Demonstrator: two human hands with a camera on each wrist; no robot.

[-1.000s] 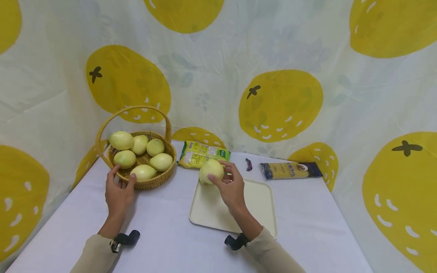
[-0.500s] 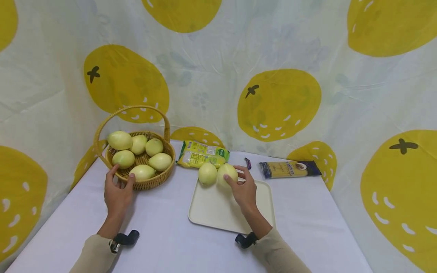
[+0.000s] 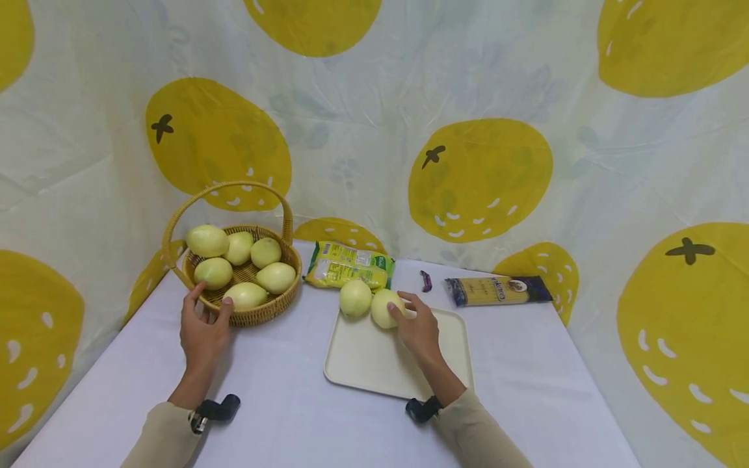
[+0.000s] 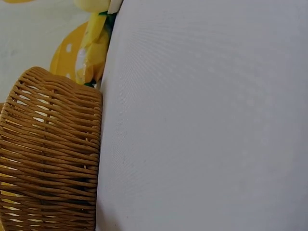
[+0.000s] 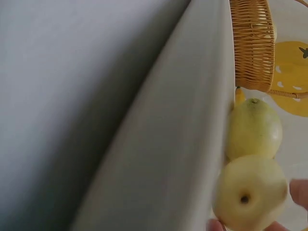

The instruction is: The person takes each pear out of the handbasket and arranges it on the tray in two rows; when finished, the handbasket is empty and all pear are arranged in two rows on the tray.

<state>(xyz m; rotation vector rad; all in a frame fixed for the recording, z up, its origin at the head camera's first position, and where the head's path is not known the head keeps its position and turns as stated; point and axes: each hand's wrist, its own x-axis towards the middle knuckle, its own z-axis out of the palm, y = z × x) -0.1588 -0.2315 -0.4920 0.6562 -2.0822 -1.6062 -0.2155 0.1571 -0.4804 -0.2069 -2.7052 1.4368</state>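
Right hand (image 3: 419,330) at the far side of the cream tray (image 3: 374,367), thumb and fingers curved round one pale yellow-green fruit (image 3: 383,310). The right wrist view seems to leave one fingertip just off the skin, so we judge the hold light. A second fruit (image 3: 355,298) sits just beside it at the tray's far-left corner; whether the two touch, we cannot tell.

Left hand (image 3: 203,331) at the near rim of the wicker basket (image 3: 257,317), holding it with thumb and index finger at the edge. Six more fruits (image 3: 276,278) lie inside.

Step in hand, as we read it: settling the fruit on the tray. Round sides will likely roll, so we would let the base bear fully, then part thumb and fingers evenly and lift straight off. A sideways brush could nudge the neighbour toward the yellow-green packet (image 3: 345,263) behind. Bare tray on our near side leaves room to draw back.
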